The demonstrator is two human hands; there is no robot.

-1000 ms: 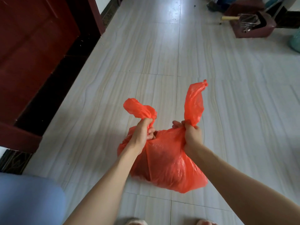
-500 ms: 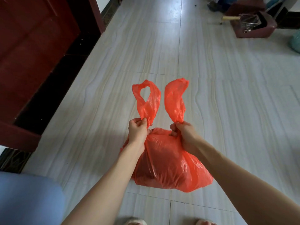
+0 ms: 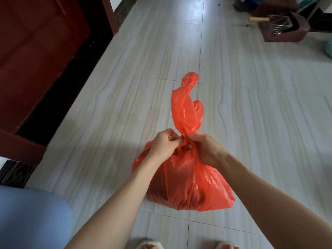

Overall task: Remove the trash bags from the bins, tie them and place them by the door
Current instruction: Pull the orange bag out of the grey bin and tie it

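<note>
A full red plastic trash bag (image 3: 188, 184) sits on the pale tiled floor in front of me. Its two handle flaps (image 3: 186, 112) stand up together, crossed above the bag's neck. My left hand (image 3: 165, 145) pinches the gathered plastic at the neck from the left. My right hand (image 3: 204, 148) grips the same neck from the right, fingers curled under it. The two hands touch at the bag's top. A dark red wooden door (image 3: 36, 56) fills the left side of the view.
A dark red dustpan (image 3: 285, 29) with a wooden-handled tool lies on the floor at the far right. A light blue object (image 3: 30, 220) sits at the lower left corner. My slippered feet (image 3: 149, 246) show at the bottom edge.
My hands have come together at the bag's neck. The two handle flaps, held apart before, now stand crossed as one bunch above my fingers.
</note>
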